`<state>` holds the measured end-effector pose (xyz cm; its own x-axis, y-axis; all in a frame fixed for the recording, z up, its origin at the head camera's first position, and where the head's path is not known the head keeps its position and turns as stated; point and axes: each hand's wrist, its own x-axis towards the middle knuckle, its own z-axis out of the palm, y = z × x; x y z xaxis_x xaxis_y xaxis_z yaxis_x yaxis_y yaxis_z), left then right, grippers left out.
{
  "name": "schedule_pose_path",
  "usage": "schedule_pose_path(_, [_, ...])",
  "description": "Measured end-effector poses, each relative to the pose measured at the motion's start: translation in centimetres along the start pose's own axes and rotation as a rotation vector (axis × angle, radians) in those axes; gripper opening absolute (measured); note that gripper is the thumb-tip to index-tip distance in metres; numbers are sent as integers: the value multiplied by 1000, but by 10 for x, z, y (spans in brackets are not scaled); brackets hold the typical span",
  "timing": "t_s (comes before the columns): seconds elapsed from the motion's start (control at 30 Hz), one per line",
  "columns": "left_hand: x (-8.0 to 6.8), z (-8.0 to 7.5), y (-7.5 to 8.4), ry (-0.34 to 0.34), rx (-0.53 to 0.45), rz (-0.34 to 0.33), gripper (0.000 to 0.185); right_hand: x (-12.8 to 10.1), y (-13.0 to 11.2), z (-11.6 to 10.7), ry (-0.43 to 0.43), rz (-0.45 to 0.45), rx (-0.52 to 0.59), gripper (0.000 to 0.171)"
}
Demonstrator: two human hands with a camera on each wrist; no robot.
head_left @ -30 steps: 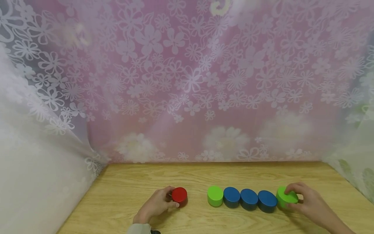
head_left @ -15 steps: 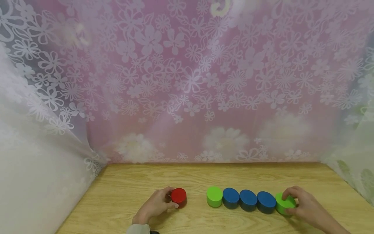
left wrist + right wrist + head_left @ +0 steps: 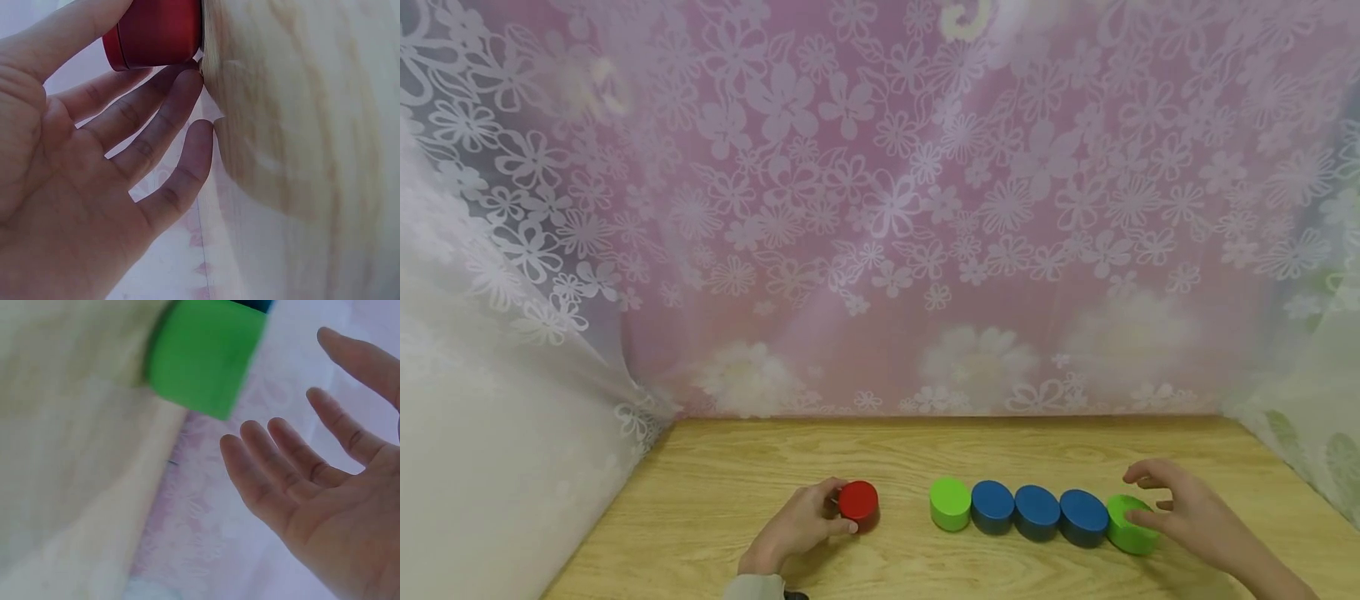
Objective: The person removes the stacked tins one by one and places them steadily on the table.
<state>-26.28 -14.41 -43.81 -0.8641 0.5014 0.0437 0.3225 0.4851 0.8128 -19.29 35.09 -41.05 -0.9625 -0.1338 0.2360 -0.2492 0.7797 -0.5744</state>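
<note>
My left hand (image 3: pixel 801 523) grips a short red cylinder (image 3: pixel 859 502) standing on the table, thumb at its near side and fingers at its far side. The left wrist view shows a thin seam round the red cylinder (image 3: pixel 159 34). To the right stands a touching row: a green cylinder (image 3: pixel 951 504), three blue cylinders (image 3: pixel 1037 510) and a second green cylinder (image 3: pixel 1127 537) at the right end. Over that end one, my right hand (image 3: pixel 1195 512) is spread; in the right wrist view its fingers (image 3: pixel 259 472) are apart from the green cylinder (image 3: pixel 203 359).
The wood-grain table (image 3: pixel 850 446) ends at a pink flowered curtain (image 3: pixel 895 250) behind it. A pale sheet (image 3: pixel 482 400) hangs along the left side and another curtain (image 3: pixel 1318 417) along the right. A gap separates the red cylinder from the row.
The right-end green cylinder shifted slightly toward the near side against the blue one. My right hand then let go of it and rose off it. The left hand stays on the red cylinder.
</note>
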Motion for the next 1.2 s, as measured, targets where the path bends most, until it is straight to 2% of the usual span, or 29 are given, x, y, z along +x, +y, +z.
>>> schedule_pose_path(0.23, [-1,-1,0,-1,1,-1,61,2,-19,-9,86,1,3,44])
schedule_pose_path(0.43, [0,-2,0,-11,-1,-25,66,2,-19,-8,144,-4,-23,46])
schedule_pose_path(0.53, [-1,-2,1,-7,-6,-36,67,1,-17,-7,156,-16,-25,45])
schedule_pose_path(0.87, [1,-1,4,1,21,0,60,-1,-27,-21,167,3,-32,46])
schedule_pose_path(1.2, [3,0,6,4,74,26,56,-5,-24,-19,219,-29,-4,44])
